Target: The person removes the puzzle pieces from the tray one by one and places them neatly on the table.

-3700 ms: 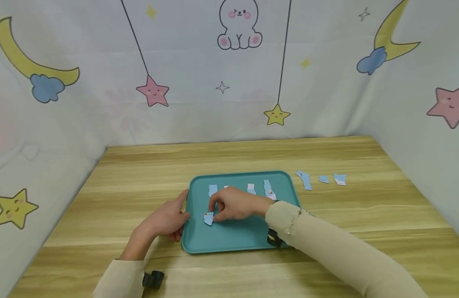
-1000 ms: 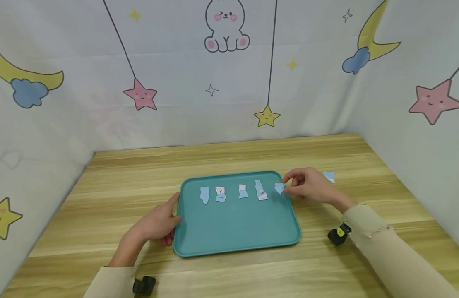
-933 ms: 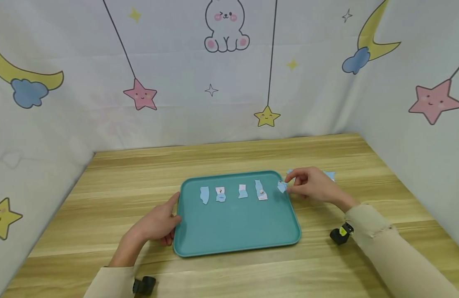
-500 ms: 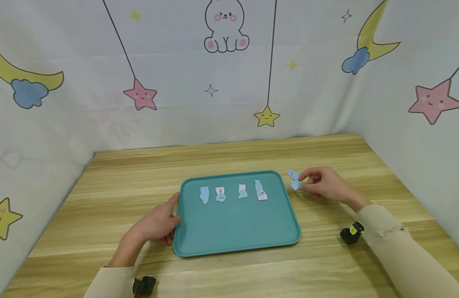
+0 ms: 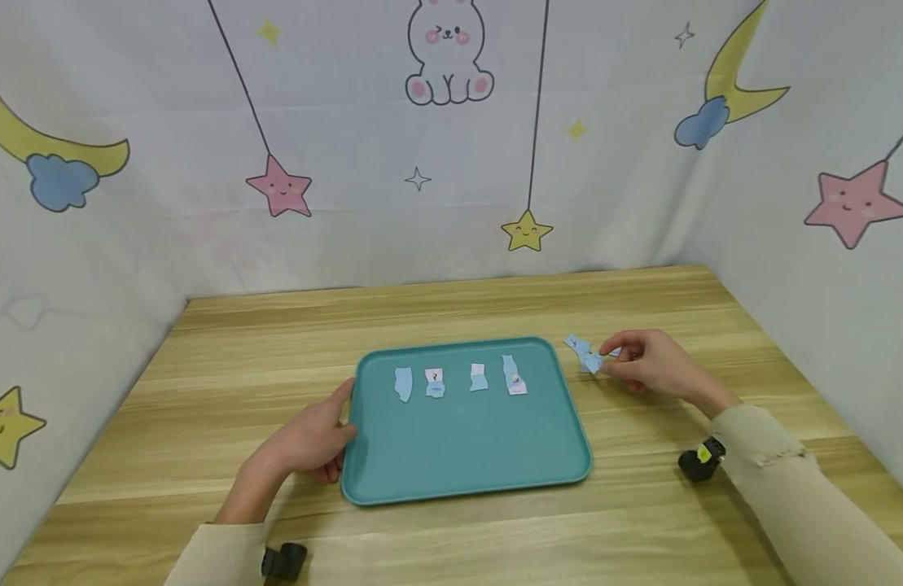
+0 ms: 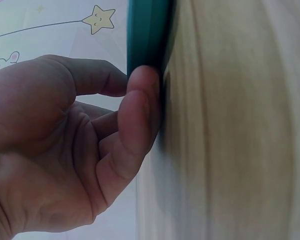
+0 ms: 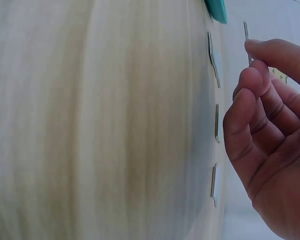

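My right hand (image 5: 652,364) pinches a light-blue, irregular puzzle piece (image 5: 593,363) between thumb and fingers, above the wood table right of the tray. In the right wrist view the held piece (image 7: 247,37) appears edge-on, thin and stiff, off the table. Just behind it lies a longer blue piece (image 5: 575,343), partly covered in the head view. At the teal tray's (image 5: 466,456) left rim is my left hand (image 5: 312,435), its thumb and fingers gripping the edge. Several blue and pinkish-white pieces, among them one narrow piece (image 5: 403,384), lie in a row along the tray's far side.
In the right wrist view, three loose pieces, one of them a short piece (image 7: 217,123), lie apart on the table. My right hand mostly hides these from the head camera. A white cloth backdrop (image 5: 363,244) with printed stars and moons surrounds the table's back and sides.
My right hand has carried the puzzle piece from the near left of the tray, past its far right corner, to above the table on the right. My left hand stays on the rim.
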The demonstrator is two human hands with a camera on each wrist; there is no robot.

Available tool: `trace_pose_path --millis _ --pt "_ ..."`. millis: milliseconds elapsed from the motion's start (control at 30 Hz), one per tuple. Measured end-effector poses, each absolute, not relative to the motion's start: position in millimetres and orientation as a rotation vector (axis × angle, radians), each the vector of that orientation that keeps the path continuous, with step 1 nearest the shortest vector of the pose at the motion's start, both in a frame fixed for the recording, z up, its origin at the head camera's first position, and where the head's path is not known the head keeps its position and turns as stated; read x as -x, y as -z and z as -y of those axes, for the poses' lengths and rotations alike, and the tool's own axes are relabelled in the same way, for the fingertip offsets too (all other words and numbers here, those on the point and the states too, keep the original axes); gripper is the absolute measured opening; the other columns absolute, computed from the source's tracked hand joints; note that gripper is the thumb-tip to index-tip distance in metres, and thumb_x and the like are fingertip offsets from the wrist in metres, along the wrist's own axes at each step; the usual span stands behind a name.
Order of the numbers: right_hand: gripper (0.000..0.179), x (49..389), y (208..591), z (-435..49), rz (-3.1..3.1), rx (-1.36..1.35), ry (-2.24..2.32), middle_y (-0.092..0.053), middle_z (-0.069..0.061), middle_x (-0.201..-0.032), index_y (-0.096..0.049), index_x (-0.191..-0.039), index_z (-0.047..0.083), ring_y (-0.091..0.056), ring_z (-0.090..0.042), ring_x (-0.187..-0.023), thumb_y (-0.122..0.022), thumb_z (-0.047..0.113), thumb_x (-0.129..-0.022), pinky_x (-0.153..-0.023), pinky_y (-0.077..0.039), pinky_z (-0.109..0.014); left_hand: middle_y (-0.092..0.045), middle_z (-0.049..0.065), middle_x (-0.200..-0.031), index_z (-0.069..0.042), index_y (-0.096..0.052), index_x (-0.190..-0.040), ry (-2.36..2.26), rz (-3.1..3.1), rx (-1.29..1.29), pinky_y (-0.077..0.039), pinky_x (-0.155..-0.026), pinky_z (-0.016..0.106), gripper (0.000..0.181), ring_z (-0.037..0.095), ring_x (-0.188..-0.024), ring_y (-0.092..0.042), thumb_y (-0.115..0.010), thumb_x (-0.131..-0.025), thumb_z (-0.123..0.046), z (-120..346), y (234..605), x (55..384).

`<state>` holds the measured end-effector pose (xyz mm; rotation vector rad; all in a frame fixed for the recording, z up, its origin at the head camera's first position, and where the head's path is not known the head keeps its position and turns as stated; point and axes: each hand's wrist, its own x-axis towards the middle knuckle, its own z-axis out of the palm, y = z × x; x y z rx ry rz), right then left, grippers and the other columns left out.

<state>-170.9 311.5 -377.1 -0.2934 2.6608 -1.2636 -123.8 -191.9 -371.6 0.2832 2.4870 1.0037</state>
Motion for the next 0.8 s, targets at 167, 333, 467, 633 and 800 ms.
trace_pose_path --millis 167,333,467,633,800 --pt "0.032 170.6 378.1 -320.0 -2.669 0.276 1.269 -0.062 -0.005 -0.072 -0.069 -0.118 -0.003 -0.056 -0.012 -0.055 -0.078 0.017 -0.095 -0.052 -0.051 -0.028 -0.060 0.008 -0.058 0.005 -0.005 -0.167 -1.001 -2.485 -0.282 -0.057 -0.045 0.035 0.078 0.016 -0.043 -0.060 -0.047 -0.102 -0.005 191.2 371.6 124.5" --pt "0.034 170.7 380.0 -325.7 -2.667 0.272 1.272 -0.064 -0.005 -0.073 -0.069 -0.120 -0.005 -0.056 -0.012 -0.055 -0.078 0.017 -0.096 -0.052 -0.053 -0.029 -0.060 0.009 -0.057 0.005 -0.005 -0.167 -1.002 -2.484 -0.276 -0.057 -0.045 0.035 0.079 0.016 -0.043 -0.060 -0.047 -0.102 -0.005 191.9 373.0 124.8" --pt "0.035 170.0 379.6 -329.7 -2.677 0.255 1.266 -0.065 -0.007 -0.074 -0.068 -0.121 -0.005 -0.057 -0.012 -0.055 -0.077 0.017 -0.096 -0.052 -0.054 -0.029 -0.060 0.008 -0.057 0.005 -0.006 -0.167 -1.004 -2.486 -0.282 -0.056 -0.044 0.035 0.078 0.015 -0.042 -0.060 -0.048 -0.102 -0.004 192.6 374.5 125.5" --pt "0.035 168.5 379.2 -336.0 -2.698 0.231 1.246 -0.064 -0.006 -0.075 -0.068 -0.123 -0.005 -0.057 -0.012 -0.055 -0.076 0.017 -0.097 -0.053 -0.054 -0.030 -0.060 0.008 -0.056 0.005 -0.005 -0.167 -1.006 -2.489 -0.289 -0.056 -0.044 0.035 0.079 0.015 -0.041 -0.060 -0.048 -0.102 -0.004 192.4 374.8 125.8" --pt "0.036 167.8 379.0 -344.3 -2.720 0.209 1.221 -0.065 -0.007 -0.076 -0.067 -0.125 -0.005 -0.058 -0.013 -0.056 -0.074 0.017 -0.098 -0.053 -0.055 -0.031 -0.060 0.008 -0.057 0.006 -0.006 -0.167 -1.001 -2.493 -0.287 -0.056 -0.044 0.035 0.078 0.015 -0.041 -0.059 -0.048 -0.102 -0.004 192.2 374.1 125.1"
